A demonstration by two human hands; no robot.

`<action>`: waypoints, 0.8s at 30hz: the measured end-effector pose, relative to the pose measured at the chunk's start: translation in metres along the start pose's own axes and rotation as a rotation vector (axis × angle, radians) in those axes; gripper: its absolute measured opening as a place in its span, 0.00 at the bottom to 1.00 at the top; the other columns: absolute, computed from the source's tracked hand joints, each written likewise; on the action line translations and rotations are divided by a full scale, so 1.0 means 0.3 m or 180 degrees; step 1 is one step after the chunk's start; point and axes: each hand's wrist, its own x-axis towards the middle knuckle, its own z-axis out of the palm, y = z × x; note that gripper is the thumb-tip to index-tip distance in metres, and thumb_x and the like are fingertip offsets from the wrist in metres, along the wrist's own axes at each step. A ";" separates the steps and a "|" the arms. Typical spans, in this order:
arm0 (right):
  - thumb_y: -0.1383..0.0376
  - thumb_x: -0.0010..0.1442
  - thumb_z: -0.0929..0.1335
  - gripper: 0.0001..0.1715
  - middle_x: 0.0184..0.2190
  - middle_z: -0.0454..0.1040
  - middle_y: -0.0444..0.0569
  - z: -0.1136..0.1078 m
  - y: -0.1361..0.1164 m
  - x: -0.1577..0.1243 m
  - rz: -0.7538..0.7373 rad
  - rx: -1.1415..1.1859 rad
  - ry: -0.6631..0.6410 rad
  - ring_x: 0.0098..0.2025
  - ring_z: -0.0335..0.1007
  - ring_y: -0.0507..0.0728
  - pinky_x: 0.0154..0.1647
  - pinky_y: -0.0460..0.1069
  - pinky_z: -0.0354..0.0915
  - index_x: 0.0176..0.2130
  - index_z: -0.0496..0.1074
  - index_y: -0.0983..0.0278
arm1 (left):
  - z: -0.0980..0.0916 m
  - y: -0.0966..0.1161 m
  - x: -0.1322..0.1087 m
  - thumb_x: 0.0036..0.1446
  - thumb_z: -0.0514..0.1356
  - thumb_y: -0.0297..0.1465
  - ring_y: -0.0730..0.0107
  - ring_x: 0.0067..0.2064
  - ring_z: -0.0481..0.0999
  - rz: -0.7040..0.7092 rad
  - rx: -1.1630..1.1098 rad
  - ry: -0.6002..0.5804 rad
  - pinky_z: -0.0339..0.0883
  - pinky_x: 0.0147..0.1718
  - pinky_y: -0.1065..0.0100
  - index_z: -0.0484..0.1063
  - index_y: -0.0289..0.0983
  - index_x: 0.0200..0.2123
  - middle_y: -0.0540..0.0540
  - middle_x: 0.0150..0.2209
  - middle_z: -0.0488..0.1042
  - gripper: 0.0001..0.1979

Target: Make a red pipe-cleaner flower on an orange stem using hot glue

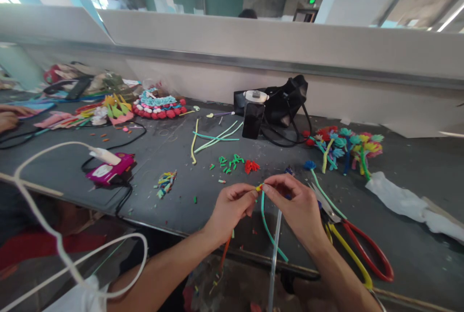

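My left hand and my right hand meet over the table's front part, fingertips pinched together. Between them is a small yellow piece with a bit of red at its right end. Below the fingertips a teal fuzzy stem curves down past the table edge; whether it joins the yellow piece, I cannot tell. A clear rod passes under my right hand. Just beyond the fingers lie a red pile of short cut pieces and a green pile. Scissors with red and yellow handles lie beside my right wrist.
Fuzzy flowers and a blue-headed flower lie on the right. A phone stands before a black bag. Pale stems, mixed cut pieces and a magenta power adapter are leftward. Another person's hand is far left.
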 end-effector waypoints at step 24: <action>0.57 0.54 0.70 0.11 0.31 0.76 0.47 -0.002 0.004 0.009 0.0292 0.0224 0.0042 0.31 0.69 0.55 0.34 0.49 0.64 0.34 0.76 0.62 | -0.016 -0.026 0.014 0.51 0.64 0.39 0.83 0.15 0.52 -0.0264 -0.0237 -0.0219 0.39 0.15 0.74 0.73 0.33 0.31 0.53 0.16 0.66 0.13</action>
